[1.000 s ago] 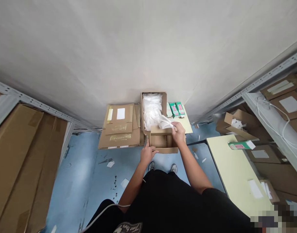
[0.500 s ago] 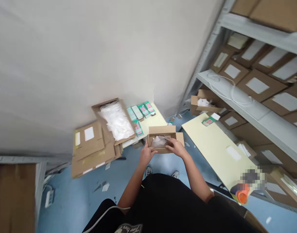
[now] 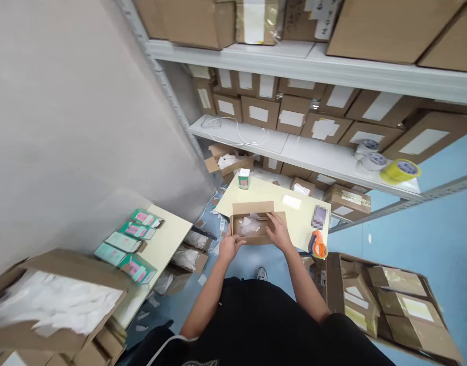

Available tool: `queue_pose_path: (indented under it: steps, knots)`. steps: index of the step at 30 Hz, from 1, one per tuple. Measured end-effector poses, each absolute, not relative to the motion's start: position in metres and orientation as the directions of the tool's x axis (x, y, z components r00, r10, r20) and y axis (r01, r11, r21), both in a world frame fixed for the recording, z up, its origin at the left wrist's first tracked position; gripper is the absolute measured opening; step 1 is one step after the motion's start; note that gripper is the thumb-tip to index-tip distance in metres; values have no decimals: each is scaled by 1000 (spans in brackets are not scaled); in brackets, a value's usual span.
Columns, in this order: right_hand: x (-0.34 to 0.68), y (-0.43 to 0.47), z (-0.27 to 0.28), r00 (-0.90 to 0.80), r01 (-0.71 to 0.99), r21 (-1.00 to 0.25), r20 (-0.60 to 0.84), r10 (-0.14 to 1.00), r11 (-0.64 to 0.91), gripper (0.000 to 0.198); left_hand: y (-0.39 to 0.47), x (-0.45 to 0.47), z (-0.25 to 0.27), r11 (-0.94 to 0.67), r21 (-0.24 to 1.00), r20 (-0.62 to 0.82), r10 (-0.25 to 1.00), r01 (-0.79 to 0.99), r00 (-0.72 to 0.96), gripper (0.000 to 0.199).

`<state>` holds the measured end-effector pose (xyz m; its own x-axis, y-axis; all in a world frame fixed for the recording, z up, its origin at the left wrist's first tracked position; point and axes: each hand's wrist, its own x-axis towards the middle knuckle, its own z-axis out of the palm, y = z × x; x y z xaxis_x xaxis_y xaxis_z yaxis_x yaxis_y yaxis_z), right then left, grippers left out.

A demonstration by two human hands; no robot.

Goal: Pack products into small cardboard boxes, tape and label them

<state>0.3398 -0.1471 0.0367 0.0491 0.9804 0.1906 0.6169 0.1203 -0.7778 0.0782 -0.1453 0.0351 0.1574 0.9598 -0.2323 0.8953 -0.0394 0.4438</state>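
Metal rack (image 3: 313,71) across upper right of frame, rows of labeled cartons (image 3: 259,113) on it. Middle shelf: white cable (image 3: 238,129) toward its left, white tape rolls (image 3: 373,162) and yellow tape roll (image 3: 389,175) at right end. Pale tabletop (image 3: 266,189), center: green-and-white box (image 3: 244,181), white paper (image 3: 291,202), orange tape dispenser (image 3: 317,245) at right corner. Lower right: big open carton (image 3: 334,287), smaller boxes (image 3: 410,307) inside. Left of center: green-and-pink boxes (image 3: 137,230) on second tabletop (image 3: 174,223). Blue floor (image 3: 442,229), right edge.

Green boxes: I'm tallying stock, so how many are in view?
6. On the table at left: two pink-labelled boxes, two paler boxes beside those, another pink-labelled box in front. On the table ahead: one standing box. The large open carton at left may hide more.
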Motion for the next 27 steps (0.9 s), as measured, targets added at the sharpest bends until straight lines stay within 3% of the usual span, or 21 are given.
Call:
queue_pose_path:
  steps: [5, 16, 22, 24, 27]
  knots:
    - [373, -144, 33, 248, 573, -820, 190, 950, 14, 73, -99, 129, 24, -158, 512, -216, 928, 845, 305, 26]
    - [371, -66, 19, 421, 524, -839, 107, 901, -145, 67, 38, 165, -23, -297, 596, -272, 800, 747, 535, 33]
    - [329, 13, 4, 435, 422, -870, -53, 899, -255, 68, 109, 154, -50, -334, 534, -453, 662, 777, 596, 56]
    - [315, 42, 0, 424, 347, -890, -131, 896, -294, 68, 123, 144, -55, -340, 573, -413, 667, 746, 620, 59]
    - [296, 91, -9, 383, 239, -920, -205, 901, -311, 70, 146, 126, -57, -335, 685, -228, 745, 647, 627, 51]
